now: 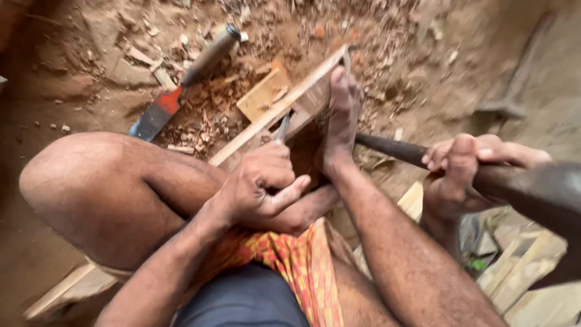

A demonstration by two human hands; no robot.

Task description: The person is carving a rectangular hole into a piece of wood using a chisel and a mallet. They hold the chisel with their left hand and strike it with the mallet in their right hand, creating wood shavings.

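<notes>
Your left hand (257,188) is closing tight around a chisel (282,128), its metal blade poking up out of your fist against the wooden plank (275,112). Your right hand (463,169) is gripping a dark mallet handle (393,148) reaching toward the plank. Your foot (342,115) is pressing on the plank. A red-bladed tool (181,82) is lying beyond on chip-strewn dirt.

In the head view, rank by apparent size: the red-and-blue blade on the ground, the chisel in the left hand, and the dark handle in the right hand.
1. Dark handle, though nearness to the camera inflates it.
2. Red-and-blue blade.
3. Chisel, mostly hidden by the left hand.
</notes>
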